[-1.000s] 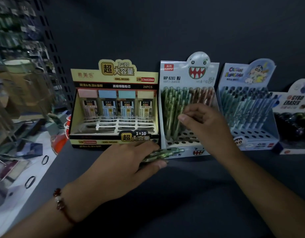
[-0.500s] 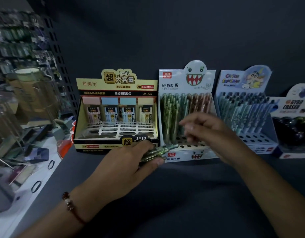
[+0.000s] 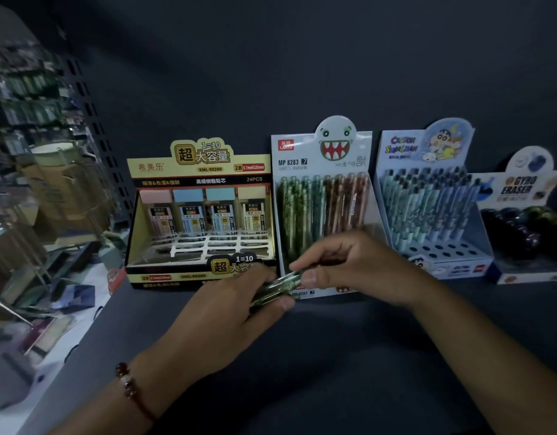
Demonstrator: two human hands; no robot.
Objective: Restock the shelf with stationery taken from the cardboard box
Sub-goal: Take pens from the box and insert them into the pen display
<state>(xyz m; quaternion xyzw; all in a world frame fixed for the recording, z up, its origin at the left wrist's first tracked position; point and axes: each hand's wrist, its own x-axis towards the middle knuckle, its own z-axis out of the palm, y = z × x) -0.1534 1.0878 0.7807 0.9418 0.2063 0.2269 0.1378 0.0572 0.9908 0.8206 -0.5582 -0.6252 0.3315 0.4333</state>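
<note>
While the left hand (image 3: 236, 304) grips green pens (image 3: 275, 288), the right hand (image 3: 349, 262) pinches one.

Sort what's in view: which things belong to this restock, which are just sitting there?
In the job:
left hand
bundle of green patterned pens
right hand
white monster-face pen display box

Just there:
yellow lead-refill display box
blue cartoon pen display box
gyro eraser box

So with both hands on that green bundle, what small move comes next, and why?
Probably the right hand draws one pencil from the bundle that the left hand grips, then stands it in the monster box: its fingers already pinch the bundle's tip, right before that box.
</note>
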